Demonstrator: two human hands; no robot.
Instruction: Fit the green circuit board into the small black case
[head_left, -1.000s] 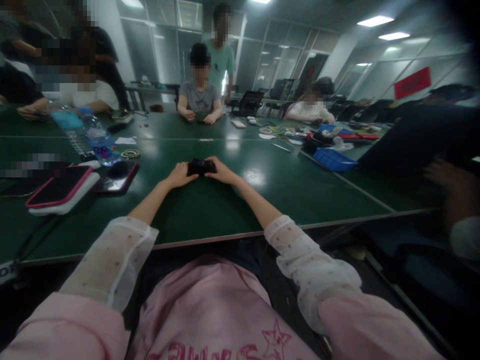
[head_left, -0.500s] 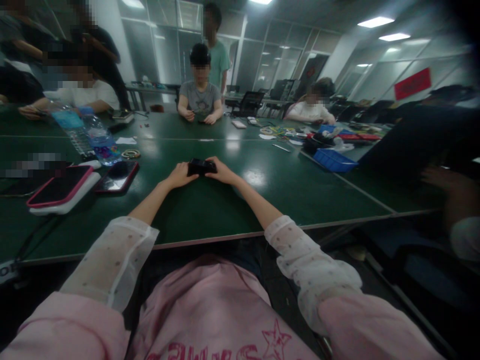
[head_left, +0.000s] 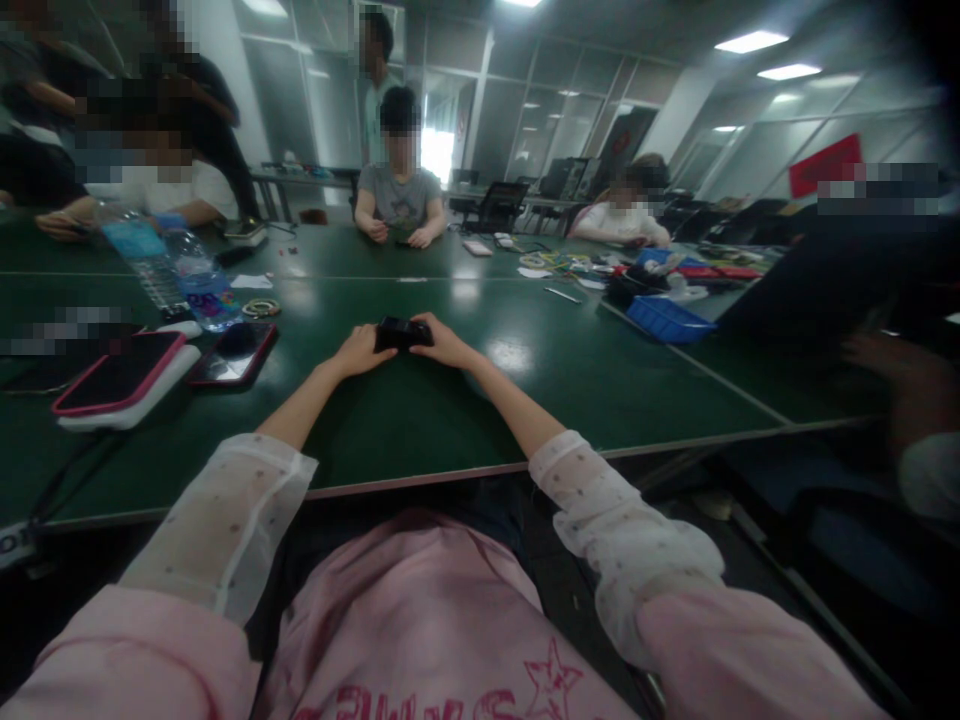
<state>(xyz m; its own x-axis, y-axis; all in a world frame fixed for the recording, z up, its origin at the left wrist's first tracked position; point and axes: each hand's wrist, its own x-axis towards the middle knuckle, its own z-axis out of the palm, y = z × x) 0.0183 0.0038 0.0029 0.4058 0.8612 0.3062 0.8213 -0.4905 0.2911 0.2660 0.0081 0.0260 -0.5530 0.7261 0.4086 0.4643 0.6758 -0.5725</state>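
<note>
Green tabletop (head_left: 405, 425), outstretched arms (head_left: 519, 405), black object (head_left: 403, 333) in left hand (head_left: 360, 352) and right hand (head_left: 448, 346)

On the left of the green tabletop (head_left: 420, 430), a pink-rimmed phone (head_left: 124, 372) lies on a white object (head_left: 120, 414), with a red-edged phone (head_left: 234, 353) just beside it and two clear bottles (head_left: 199, 275) behind, near a small ring-shaped roll (head_left: 261, 308). To the right sit a blue tray (head_left: 667, 318), a slim silvery rod (head_left: 562, 296) and a tangle of coloured cables (head_left: 562, 262). Across from these, a person in a grey shirt (head_left: 401, 195) sits facing the camera, with a black chair (head_left: 501, 207) and a red banner (head_left: 826, 166) farther right.
</note>
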